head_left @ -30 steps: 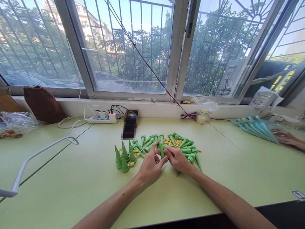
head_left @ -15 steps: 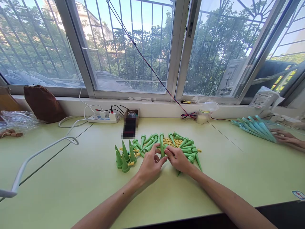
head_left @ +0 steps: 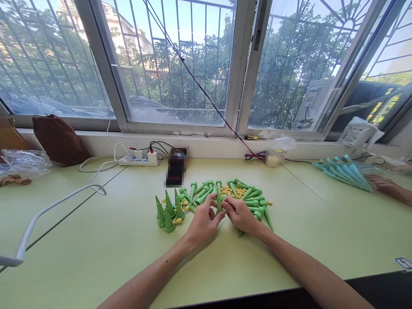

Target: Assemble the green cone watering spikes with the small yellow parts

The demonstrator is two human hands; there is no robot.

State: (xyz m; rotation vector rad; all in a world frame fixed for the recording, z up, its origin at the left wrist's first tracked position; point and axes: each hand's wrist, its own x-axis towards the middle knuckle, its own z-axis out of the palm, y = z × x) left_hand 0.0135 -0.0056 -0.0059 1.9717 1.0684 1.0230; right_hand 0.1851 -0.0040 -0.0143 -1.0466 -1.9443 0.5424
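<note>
My left hand (head_left: pixel 206 219) grips a green plastic plant-watering spike (head_left: pixel 219 204) between thumb and fingers, its pointed end up. Close against its right side, my right hand (head_left: pixel 240 213) is closed in a pinch; whatever sits between those fingertips is hidden. Several finished-looking green spikes with small yellow pieces (head_left: pixel 177 221) stand upright in a cluster (head_left: pixel 169 214) to the left. Behind and right of my hands, more green spikes (head_left: pixel 255 201) lie in an arc around a heap of small yellow pieces (head_left: pixel 236 192).
At the far right a co-worker's hand (head_left: pixel 386 186) touches a bundle of blue-green plastic strips (head_left: pixel 344 174). A power strip (head_left: pixel 138 160), a small box (head_left: pixel 180 156) and a jar (head_left: pixel 274 158) stand along the back. A white bent tube (head_left: pixel 48 210) crosses the left side.
My hands and the spike they are on stay almost still. At the far right, the co-worker's hand shifts slightly beside the plastic strips.
</note>
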